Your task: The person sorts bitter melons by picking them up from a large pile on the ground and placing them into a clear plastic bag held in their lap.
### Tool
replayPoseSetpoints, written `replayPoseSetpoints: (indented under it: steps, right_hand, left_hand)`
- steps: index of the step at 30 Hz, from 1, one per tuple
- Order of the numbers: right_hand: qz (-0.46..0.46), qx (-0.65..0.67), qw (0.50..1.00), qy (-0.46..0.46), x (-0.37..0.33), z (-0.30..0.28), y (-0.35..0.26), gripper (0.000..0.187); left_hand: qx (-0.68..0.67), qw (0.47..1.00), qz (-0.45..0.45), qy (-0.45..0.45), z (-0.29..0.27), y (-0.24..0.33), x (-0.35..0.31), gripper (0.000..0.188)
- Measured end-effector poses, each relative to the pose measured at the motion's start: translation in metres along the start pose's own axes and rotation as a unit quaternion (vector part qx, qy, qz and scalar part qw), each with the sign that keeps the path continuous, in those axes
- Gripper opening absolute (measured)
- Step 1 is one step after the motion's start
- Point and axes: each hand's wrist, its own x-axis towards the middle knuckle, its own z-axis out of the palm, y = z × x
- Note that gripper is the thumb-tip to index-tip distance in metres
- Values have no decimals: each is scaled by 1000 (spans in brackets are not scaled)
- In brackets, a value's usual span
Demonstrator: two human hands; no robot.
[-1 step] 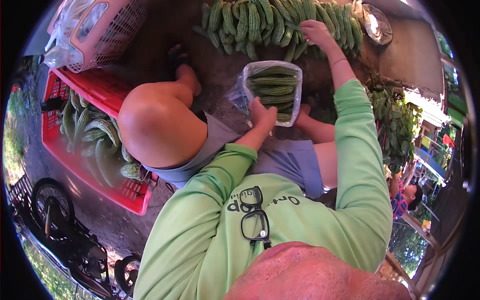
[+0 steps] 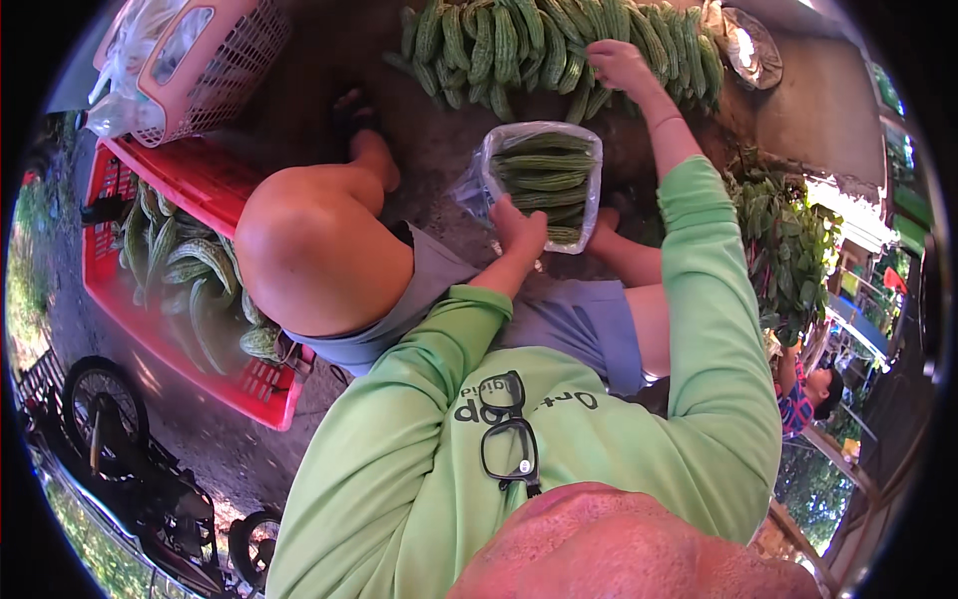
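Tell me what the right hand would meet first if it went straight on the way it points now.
Most likely the pile of ridged green gourds; the right hand overlaps it in view, possibly already touching, though depth is unclear.

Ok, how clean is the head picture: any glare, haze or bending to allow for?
In the head view, fisheye bending bows the long edge of the red crate; sunlight blows out beside the leafy greens; pale haze veils part of the crate's gourds; the lined container reads clearly.
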Motion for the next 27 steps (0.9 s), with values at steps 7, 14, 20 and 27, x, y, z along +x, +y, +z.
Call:
replayPoseSetpoints:
  steps: [7, 14, 20, 27]
  right_hand:
    - [-100, -137, 986, 5, 42, 108, -39, 36]
    - [-79, -296, 947, 101, 70, 140, -56, 74]
    - [-99, -254, 960, 71, 90, 131, -37, 66]
    - [-25, -38, 997, -59, 52, 85, -45, 50]
  left_hand:
    - [-25, 990, -100, 100, 0, 8, 15, 83]
    - [-66, 979, -193, 22, 4, 4, 22, 88]
    - [-101, 981, -164, 1, 8, -2, 26, 82]
    - [-141, 976, -164, 22, 20, -25, 36, 68]
